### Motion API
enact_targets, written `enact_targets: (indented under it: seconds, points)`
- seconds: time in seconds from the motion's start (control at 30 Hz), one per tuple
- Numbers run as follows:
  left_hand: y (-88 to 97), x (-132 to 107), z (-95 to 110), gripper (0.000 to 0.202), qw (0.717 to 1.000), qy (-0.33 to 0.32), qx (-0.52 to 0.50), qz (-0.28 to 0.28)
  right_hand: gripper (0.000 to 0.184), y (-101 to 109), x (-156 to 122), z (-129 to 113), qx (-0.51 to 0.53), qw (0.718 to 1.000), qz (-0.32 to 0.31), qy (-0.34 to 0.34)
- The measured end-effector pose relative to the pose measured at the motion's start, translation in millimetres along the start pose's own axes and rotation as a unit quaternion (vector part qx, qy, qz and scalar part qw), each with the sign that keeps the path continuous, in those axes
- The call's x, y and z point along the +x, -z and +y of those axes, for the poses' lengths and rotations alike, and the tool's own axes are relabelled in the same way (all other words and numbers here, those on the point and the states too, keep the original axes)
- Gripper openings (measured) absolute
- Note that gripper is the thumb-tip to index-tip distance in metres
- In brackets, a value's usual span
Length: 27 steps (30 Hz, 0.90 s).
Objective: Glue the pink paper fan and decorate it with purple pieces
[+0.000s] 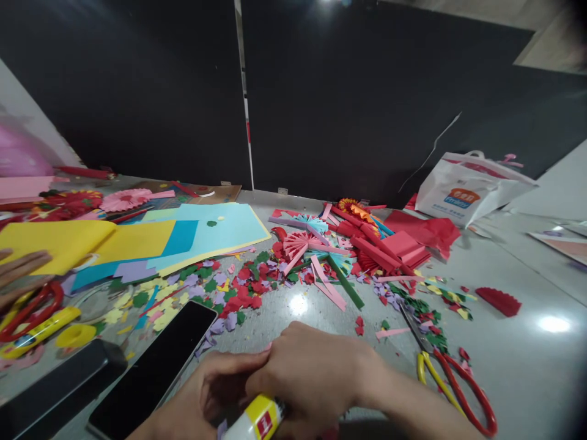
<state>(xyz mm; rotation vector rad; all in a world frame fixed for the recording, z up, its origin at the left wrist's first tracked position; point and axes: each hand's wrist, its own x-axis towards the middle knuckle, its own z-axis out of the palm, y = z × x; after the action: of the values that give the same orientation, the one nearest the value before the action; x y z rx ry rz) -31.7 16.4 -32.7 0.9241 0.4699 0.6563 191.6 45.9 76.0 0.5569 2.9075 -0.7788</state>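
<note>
My right hand (316, 373) is closed around a white and yellow glue stick (263, 418), which points down and left below my fingers. My left hand (195, 397) is curled beside it, its thumb stretched across to touch my right hand. Whatever the left fingers hold is hidden. A scrap of purple paper (222, 429) shows at the bottom, close to the glue stick. Left of my hands lies a black phone (156, 366). Scissors (444, 373) with red and yellow handles rest at the right, blades amid green scraps.
Another person's hand (21, 272) rests on yellow paper (59, 244) by red-handled scissors (34, 311). Light blue sheets (224, 232), cut paper bits (243, 293) and folded paper fans (298, 244) cover the floor. A white bag (458, 189) stands by the dark wall.
</note>
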Motion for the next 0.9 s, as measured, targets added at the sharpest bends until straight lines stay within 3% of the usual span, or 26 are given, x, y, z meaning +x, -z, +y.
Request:
enact_targets:
  seconds: [0.1, 0.17, 0.23, 0.27, 0.33, 0.5, 0.63, 0.9]
  points:
    - [-0.5, 7, -3, 0.057, 0.997, -0.047, 0.002, 0.06, 0.021, -1, 0, 10, 0.096, 0.992, 0.077, 0.036]
    - [-3.0, 11, -3, 0.058, 0.996, -0.054, -0.021, 0.061, 0.018, 0, -3, 16, 0.201, 0.967, 0.142, 0.06]
    - [-8.4, 13, 2, 0.062, 0.995, -0.075, -0.066, 0.023, 0.014, 3, -7, 22, 0.302, 0.93, 0.205, 0.049]
    - [-11.7, 13, 6, 0.064, 0.994, -0.078, -0.074, -0.002, 0.013, 5, -10, 26, 0.34, 0.909, 0.24, 0.023]
    - [-17.5, 13, 14, 0.069, 0.994, -0.098, -0.052, 0.001, 0.019, 9, -14, 35, 0.369, 0.871, 0.32, -0.054]
    - [-17.1, 12, 17, 0.052, 0.987, -0.146, -0.061, -0.017, 0.043, 9, -17, 66, 0.24, 0.828, 0.461, -0.211]
    - [-11.0, 12, 12, 0.056, 0.987, -0.145, -0.074, -0.012, 0.042, -12, 0, 86, 0.191, 0.806, 0.505, -0.243]
    - [-11.2, 12, 13, 0.058, 0.989, -0.125, -0.073, -0.01, 0.034, -73, 41, 116, 0.154, 0.836, 0.464, -0.25]
